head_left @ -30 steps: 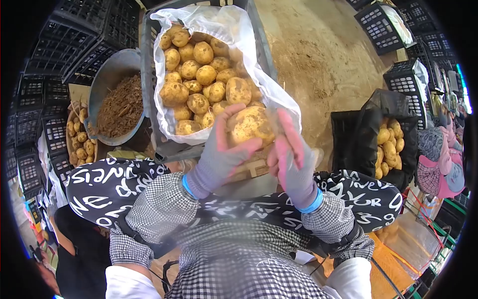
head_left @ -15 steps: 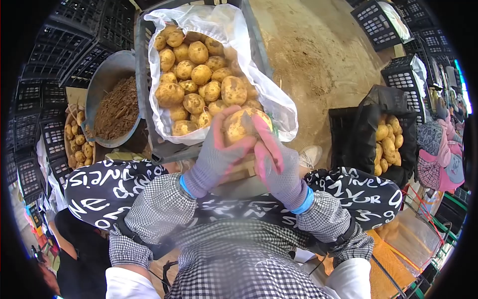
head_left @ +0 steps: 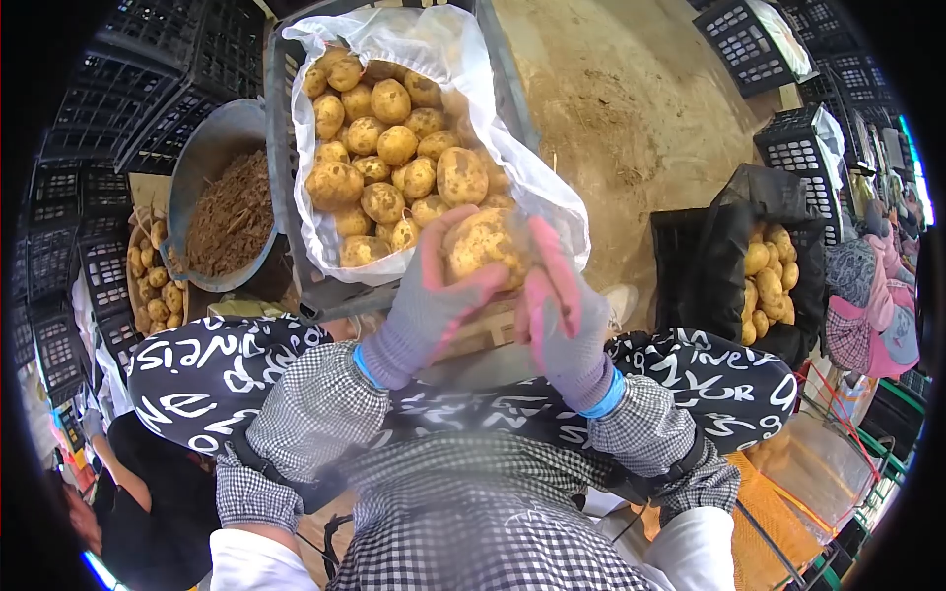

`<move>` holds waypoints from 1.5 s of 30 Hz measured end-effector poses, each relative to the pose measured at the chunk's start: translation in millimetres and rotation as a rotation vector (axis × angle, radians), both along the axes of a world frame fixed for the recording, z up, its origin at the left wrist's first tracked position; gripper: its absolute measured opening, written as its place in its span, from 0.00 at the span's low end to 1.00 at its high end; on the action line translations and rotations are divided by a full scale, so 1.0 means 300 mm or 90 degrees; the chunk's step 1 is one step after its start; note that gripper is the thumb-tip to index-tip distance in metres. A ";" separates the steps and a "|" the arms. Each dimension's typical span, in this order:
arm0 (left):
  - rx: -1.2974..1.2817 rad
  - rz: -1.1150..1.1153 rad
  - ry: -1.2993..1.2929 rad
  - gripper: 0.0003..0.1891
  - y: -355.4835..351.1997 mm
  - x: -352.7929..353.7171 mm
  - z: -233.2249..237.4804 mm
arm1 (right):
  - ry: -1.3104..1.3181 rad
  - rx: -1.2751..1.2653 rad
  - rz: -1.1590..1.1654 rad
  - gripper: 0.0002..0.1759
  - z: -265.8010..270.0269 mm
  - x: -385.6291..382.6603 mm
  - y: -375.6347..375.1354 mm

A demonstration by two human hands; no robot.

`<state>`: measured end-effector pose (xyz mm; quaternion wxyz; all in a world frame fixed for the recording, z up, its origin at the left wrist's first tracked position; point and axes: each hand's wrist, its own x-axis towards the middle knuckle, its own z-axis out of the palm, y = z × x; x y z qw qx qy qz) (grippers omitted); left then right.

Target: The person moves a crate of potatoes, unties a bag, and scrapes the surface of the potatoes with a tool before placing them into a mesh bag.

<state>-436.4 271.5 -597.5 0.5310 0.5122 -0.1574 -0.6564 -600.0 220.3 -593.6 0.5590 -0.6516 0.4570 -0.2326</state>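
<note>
Both hands wear grey gloves with pink fingers and blue cuffs. My left hand (head_left: 429,300) is wrapped round a large potato (head_left: 481,246) with brown patches on its skin, held above the near edge of the lined crate. Just right of that potato is my right hand (head_left: 567,315), its fingers bent and partly blurred; whether anything is between them cannot be made out. Beyond the hands, many potatoes (head_left: 397,145) fill a dark crate (head_left: 286,128) lined with a white bag (head_left: 527,182).
A tub of soil (head_left: 268,246) stands left of the crate, beside more potatoes (head_left: 158,286). At right is a black-lined crate (head_left: 685,266) holding potatoes. Stacked black crates (head_left: 138,59) rise at far left. A person in pink (head_left: 877,305) is at far right, another person in black (head_left: 163,492) at lower left.
My right hand has moved right, off the potato's surface. The potato stays in my left hand, with more of its face showing. The person at lower left has shifted an arm.
</note>
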 end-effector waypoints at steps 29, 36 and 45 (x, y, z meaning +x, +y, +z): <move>-0.129 0.005 -0.051 0.39 -0.014 -0.034 0.004 | -0.268 0.100 -0.042 0.31 0.012 -0.004 -0.025; -0.107 -0.036 -0.143 0.41 -0.016 -0.012 -0.006 | -0.198 0.134 -0.042 0.31 0.035 0.000 -0.035; -0.093 -0.038 -0.186 0.41 -0.029 0.002 -0.002 | -0.274 0.060 0.014 0.23 -0.040 -0.030 -0.021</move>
